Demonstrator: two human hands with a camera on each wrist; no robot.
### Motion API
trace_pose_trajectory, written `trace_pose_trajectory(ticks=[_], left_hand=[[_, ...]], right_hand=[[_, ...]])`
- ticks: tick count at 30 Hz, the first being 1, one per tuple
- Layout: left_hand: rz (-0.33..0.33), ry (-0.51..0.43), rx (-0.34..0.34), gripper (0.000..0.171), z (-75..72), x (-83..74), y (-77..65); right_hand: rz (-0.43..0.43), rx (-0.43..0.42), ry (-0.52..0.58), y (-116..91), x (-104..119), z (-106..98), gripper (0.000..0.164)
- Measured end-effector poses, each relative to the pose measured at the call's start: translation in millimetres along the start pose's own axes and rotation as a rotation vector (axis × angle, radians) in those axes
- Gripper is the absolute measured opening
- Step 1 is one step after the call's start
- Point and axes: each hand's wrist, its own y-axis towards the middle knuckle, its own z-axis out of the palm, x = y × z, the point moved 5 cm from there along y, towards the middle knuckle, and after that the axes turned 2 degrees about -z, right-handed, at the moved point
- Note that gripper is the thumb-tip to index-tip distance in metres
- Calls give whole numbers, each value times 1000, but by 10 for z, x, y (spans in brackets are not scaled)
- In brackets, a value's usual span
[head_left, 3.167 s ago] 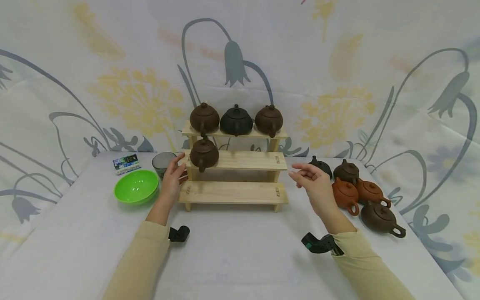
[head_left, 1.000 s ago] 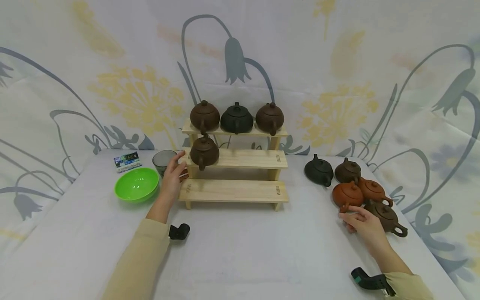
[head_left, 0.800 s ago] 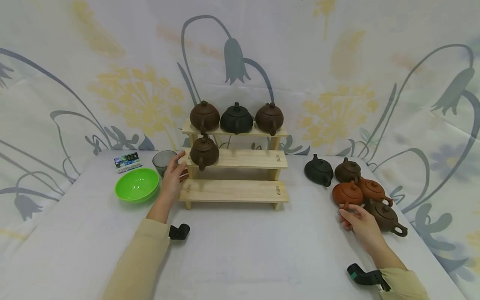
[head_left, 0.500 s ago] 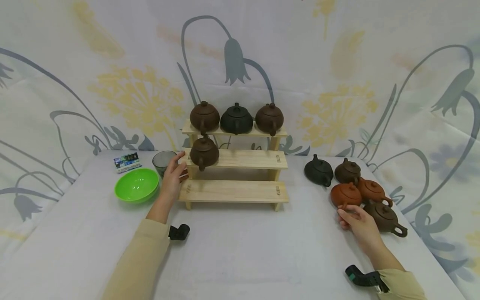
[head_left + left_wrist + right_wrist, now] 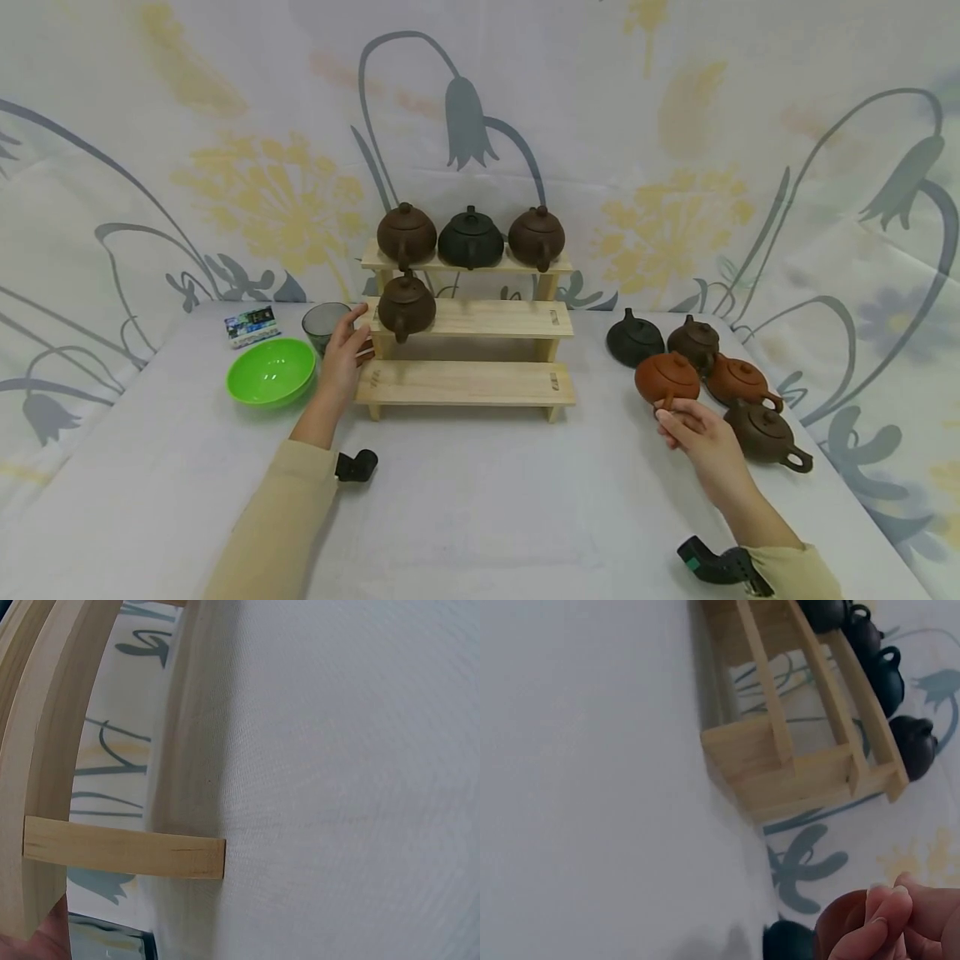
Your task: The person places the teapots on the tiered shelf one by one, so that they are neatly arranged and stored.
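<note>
– Where is the held orange teapot [image 5: 666, 377]?
– To the right of the wooden stand [image 5: 465, 383]; the right hand [image 5: 705, 437] pinches it between thumb and fingers.
– And the left hand [image 5: 340, 367]?
– Its fingers are rather straight and touch the left end of the stand. On its middle shelf [image 5: 498, 317] sits one brown teapot [image 5: 407, 307].

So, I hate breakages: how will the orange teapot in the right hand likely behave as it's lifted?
The orange teapot looks like hard clay, so it should stay stiff but might chip if knocked against the black teapot just behind it. The right hand pinches only its handle, off to one side, so the rounded body may tip away.
</note>
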Motion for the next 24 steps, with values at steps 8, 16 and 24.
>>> trace_pose_trajectory(ticks=[8,16,24], left_hand=[[-2,1,4,46,-1,8,-3],[-1,-4,-1,46,-14,8,7],[-5,-8,9,46,0,-4,-6]], right_hand=[[-66,44,-60,-89,310,208,36],[-190,102,-9,-129,585,481,29],[-230,160,-13,-91,782,734,25]])
